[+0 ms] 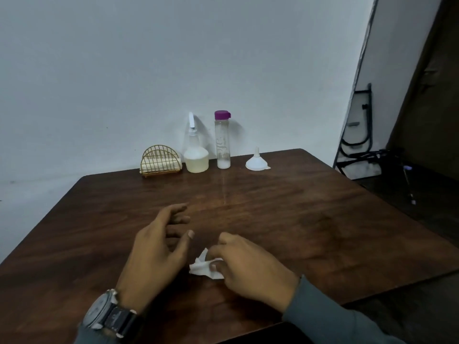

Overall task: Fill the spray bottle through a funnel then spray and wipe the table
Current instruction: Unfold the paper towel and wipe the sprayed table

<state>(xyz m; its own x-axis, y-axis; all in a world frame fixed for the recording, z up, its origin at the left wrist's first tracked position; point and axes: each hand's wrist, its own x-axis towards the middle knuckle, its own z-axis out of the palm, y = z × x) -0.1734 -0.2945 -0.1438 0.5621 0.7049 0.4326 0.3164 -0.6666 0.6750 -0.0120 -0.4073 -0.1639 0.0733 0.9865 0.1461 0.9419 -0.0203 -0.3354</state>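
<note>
Lower centre of the frame: right hand (248, 264), fingers and thumb curled round one crumpled white tissue (202, 267), the wad down on the dark wooden table (310, 219). Just left of it: left hand (159, 247), released, fingers loosely spread and a little bent, grasping nothing, clear of the tissue. One wristwatch (99, 312) on the left wrist at bottom left; a grey sleeve (330, 316) at bottom right.

Upper middle of the frame, in a row along the table's upper edge by the pale wall, well apart from both hands:

- One gold wire napkin holder (161, 161), leftmost, with folded pale napkins inside.
- One spray bottle (196, 155), just right of the holder, upright, long axis vertical, white spray head on top, pale liquid in the wide lower part. Nozzle direction impossible to tell.
- One tall clear bottle (222, 142), upright, long axis vertical, purple cap on, a little white liquid at the bottom.
- One white funnel (257, 161), rightmost, upside down, wide mouth flat on the table, spout straight up.
</note>
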